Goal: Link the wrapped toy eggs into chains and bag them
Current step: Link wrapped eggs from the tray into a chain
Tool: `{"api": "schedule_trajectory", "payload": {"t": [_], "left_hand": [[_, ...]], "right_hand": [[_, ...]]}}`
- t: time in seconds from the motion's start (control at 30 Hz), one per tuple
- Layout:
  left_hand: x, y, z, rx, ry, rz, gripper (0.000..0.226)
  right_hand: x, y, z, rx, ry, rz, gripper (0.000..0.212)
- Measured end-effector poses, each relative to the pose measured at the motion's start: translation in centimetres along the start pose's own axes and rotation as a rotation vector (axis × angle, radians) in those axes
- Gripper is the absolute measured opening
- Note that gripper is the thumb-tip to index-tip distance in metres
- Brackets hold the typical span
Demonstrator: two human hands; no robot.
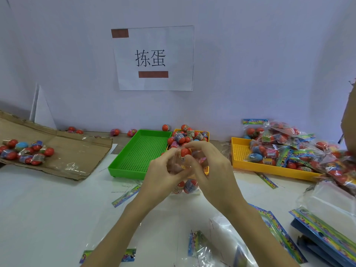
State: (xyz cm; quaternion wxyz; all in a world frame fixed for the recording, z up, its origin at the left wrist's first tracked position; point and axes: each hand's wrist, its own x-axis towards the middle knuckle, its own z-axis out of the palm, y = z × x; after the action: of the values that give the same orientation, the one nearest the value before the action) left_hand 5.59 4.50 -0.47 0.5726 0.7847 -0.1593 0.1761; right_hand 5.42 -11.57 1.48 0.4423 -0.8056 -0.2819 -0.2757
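My left hand (163, 170) and my right hand (210, 166) meet in mid-air above the table's middle. Both pinch the clear wrapping of a red-topped toy egg (185, 151) held between the fingertips. Below the hands hang two more wrapped eggs (185, 186), apparently linked to it as a chain. Behind the hands a yellow tray (192, 132) holds several loose wrapped eggs. Empty clear bags with colourful headers (227, 241) lie on the table near my forearms.
An empty green tray (123, 166) sits left of my hands. At the right, a second yellow tray (256, 166) overflows with filled bags (300, 149). Cardboard (77, 151) at left carries an egg chain (27, 151). A stack of bags (323, 232) lies bottom right.
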Motion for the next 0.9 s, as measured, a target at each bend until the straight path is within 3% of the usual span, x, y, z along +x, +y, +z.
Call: {"api": "schedule_trajectory", "payload": {"t": [0.13,0.33,0.57,0.7,0.8,0.9], "left_hand": [[-0.2,0.4,0.2,-0.003,0.001,-0.005,0.046],[-0.1,0.0,0.1,0.004,0.016,-0.014,0.034],[0.0,-0.1,0.1,0.027,0.012,-0.027,0.036],[0.3,-0.2,-0.7,0.046,0.092,-0.036,0.027],[0.8,-0.8,-1.6,0.032,0.194,-0.13,0.027],[0.9,-1.1,-2.0,-0.007,0.227,-0.199,0.033]], "right_hand": [[0.0,0.0,-0.2,0.009,-0.006,0.019,0.021],[-0.3,0.4,-0.1,-0.132,-0.081,-0.009,0.015],[-0.7,0.6,0.8,-0.17,-0.17,-0.008,0.021],[0.0,0.8,0.0,-0.012,-0.033,-0.035,0.021],[0.2,2.1,-0.1,-0.051,0.101,0.025,0.021],[-0.3,4.2,0.3,-0.157,-0.026,0.16,0.019]]}}
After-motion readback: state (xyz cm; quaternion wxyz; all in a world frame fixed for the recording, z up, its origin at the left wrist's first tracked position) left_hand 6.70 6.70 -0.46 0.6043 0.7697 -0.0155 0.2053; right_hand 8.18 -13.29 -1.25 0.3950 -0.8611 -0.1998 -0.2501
